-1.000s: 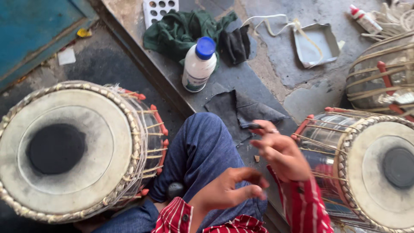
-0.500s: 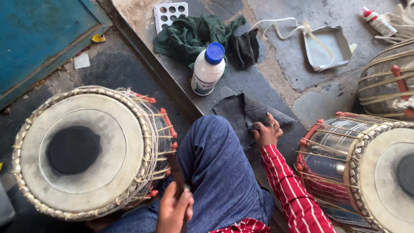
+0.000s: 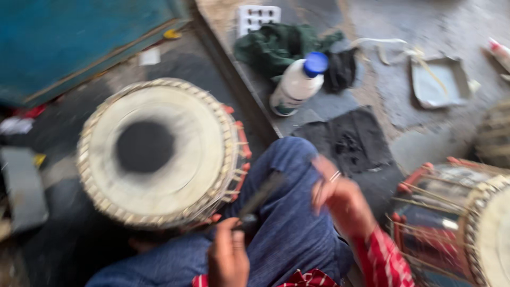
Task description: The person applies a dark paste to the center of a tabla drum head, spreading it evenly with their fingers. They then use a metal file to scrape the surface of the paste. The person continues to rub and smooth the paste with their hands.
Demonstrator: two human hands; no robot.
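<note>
The picture is blurred by motion. My left hand [image 3: 228, 259] is low in the view, closed around the end of a dark flat tool [image 3: 260, 195] that points up toward the rim of a large drum [image 3: 159, 151] with a pale skin and a black centre spot. The drum leans against my blue-trousered knee [image 3: 287, 223]. My right hand [image 3: 342, 201], with a ring and a red striped sleeve, hovers over that knee, just below a dark cloth [image 3: 348, 141] on the floor. Blur hides whether its fingers hold anything.
A second drum [image 3: 467, 223] with red lacing stands at the right. On the stone ledge lie a white bottle with a blue cap [image 3: 297, 82], a green cloth [image 3: 281, 45], a shallow white tray [image 3: 438, 79] and a white holed plate [image 3: 257, 16]. A blue board [image 3: 69, 37] is top left.
My right hand has left the dark cloth and come back over my knee. My left hand has risen, now gripping a dark flat tool. The view has swung and blurred.
</note>
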